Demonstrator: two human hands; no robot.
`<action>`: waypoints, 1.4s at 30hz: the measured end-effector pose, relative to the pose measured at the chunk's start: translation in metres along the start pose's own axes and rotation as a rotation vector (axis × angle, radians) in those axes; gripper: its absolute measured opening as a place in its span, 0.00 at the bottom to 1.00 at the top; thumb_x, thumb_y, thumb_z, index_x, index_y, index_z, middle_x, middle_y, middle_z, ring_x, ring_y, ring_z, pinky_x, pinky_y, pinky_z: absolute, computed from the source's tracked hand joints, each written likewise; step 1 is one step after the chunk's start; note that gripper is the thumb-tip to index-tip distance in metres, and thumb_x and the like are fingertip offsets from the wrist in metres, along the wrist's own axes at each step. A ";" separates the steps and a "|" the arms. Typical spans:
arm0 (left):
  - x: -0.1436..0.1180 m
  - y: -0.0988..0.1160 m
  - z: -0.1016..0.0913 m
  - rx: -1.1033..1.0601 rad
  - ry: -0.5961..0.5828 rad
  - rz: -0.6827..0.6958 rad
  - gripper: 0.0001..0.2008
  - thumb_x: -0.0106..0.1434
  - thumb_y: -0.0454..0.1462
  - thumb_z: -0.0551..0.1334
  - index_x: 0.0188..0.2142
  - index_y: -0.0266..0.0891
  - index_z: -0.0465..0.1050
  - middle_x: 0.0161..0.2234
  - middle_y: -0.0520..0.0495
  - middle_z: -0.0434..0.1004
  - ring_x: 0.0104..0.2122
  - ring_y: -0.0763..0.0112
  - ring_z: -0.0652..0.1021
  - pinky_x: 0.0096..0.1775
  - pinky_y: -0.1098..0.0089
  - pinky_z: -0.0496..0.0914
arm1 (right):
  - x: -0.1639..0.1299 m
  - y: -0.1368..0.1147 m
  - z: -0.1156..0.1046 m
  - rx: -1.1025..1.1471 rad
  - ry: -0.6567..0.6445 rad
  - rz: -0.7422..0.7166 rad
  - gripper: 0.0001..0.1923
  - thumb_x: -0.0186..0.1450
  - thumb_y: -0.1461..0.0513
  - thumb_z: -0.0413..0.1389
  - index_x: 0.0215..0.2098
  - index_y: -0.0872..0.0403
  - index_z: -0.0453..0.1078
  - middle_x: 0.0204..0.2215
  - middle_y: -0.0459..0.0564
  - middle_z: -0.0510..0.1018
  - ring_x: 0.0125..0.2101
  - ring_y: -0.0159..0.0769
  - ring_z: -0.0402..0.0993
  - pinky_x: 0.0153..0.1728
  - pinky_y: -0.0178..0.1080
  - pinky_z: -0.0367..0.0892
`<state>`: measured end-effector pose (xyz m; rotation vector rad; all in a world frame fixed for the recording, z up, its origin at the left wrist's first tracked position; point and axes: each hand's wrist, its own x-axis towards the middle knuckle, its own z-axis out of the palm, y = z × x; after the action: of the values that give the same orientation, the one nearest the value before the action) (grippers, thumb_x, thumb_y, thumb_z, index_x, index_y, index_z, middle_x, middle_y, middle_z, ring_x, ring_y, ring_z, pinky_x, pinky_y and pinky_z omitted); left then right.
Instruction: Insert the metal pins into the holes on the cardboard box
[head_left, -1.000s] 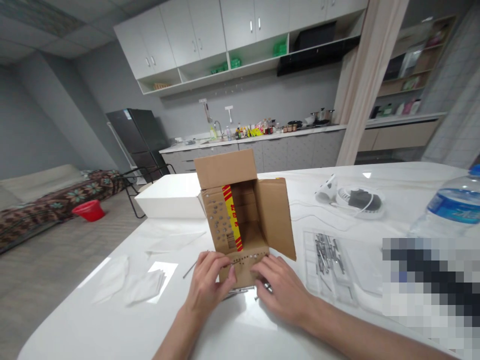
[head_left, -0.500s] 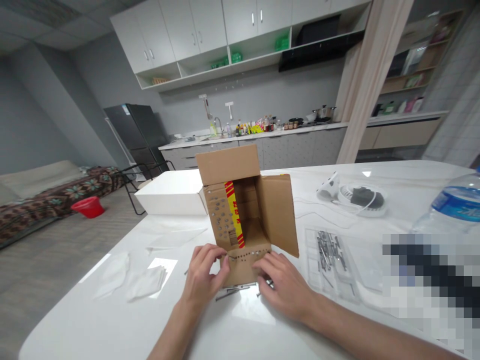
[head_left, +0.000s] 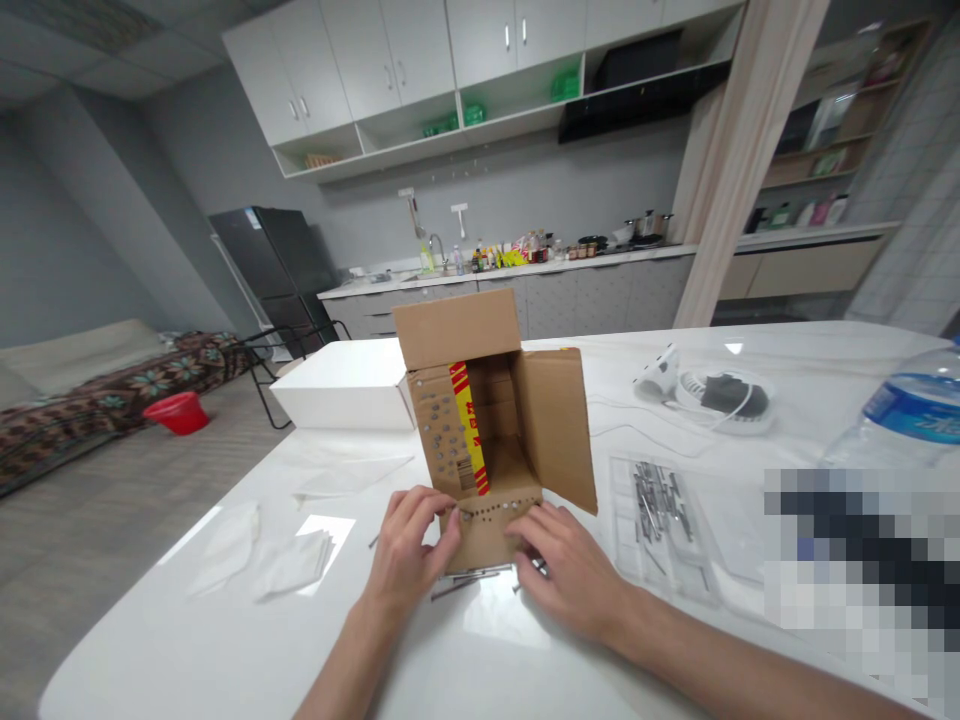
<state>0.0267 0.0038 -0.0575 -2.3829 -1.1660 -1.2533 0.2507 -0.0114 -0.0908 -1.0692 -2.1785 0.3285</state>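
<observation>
While the left hand [head_left: 409, 545] bends its thumb and forefinger close together at the left end of a cardboard front flap [head_left: 480, 548], a small dark bit of metal shows just beside the fingertips; whether they pinch it I cannot tell. The right hand [head_left: 574, 570] has its fingers curled over the right side of the same flap, thumb lower down near the edge, and whether it is closed on anything is hidden. Between the two hands a row of small holes runs across the flap, with a few pale round heads toward the right end. The flap belongs to a cardboard box [head_left: 456, 330] standing open toward the person on the white counter [head_left: 420, 670], its top flap raised and its right flap swung out. Grey round heads dot its left flap, beside a strip of yellow and red tape [head_left: 469, 425]. Loose nails [head_left: 465, 583] lie along the near edge of the front flap, and some shiny metal shows under the right hand. To the right sits a clear plastic case [head_left: 624, 490] with more nails [head_left: 651, 500] in it. Left of the cardboard box are folded white tissues [head_left: 292, 568], with a white box [head_left: 352, 405] behind. Farther right stand a white device [head_left: 656, 375] and a bottle [head_left: 915, 405] with a blue label; a red tub [head_left: 178, 412] is on the floor
</observation>
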 end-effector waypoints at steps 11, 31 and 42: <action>-0.003 0.002 0.010 0.031 -0.225 0.033 0.05 0.64 0.32 0.59 0.39 0.40 0.72 0.35 0.48 0.75 0.35 0.69 0.76 0.37 0.66 0.66 | 0.001 -0.003 -0.003 -0.010 -0.009 0.003 0.10 0.60 0.69 0.53 0.39 0.53 0.70 0.34 0.49 0.74 0.38 0.40 0.65 0.41 0.42 0.59; 0.002 -0.005 -0.001 0.037 -0.270 0.003 0.06 0.66 0.33 0.57 0.36 0.40 0.72 0.31 0.49 0.75 0.30 0.71 0.75 0.34 0.67 0.65 | 0.001 -0.002 -0.002 0.002 -0.012 0.010 0.11 0.61 0.70 0.52 0.40 0.53 0.70 0.34 0.49 0.74 0.38 0.39 0.65 0.40 0.42 0.59; 0.003 -0.009 -0.010 0.024 -0.270 -0.059 0.07 0.66 0.35 0.56 0.33 0.40 0.71 0.27 0.51 0.74 0.27 0.72 0.74 0.31 0.69 0.66 | 0.001 -0.002 -0.003 -0.007 -0.019 0.007 0.10 0.61 0.69 0.53 0.40 0.53 0.70 0.35 0.49 0.75 0.38 0.40 0.66 0.40 0.42 0.59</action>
<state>0.0150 0.0069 -0.0504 -2.5764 -1.3255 -0.9476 0.2514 -0.0119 -0.0871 -1.0821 -2.1943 0.3355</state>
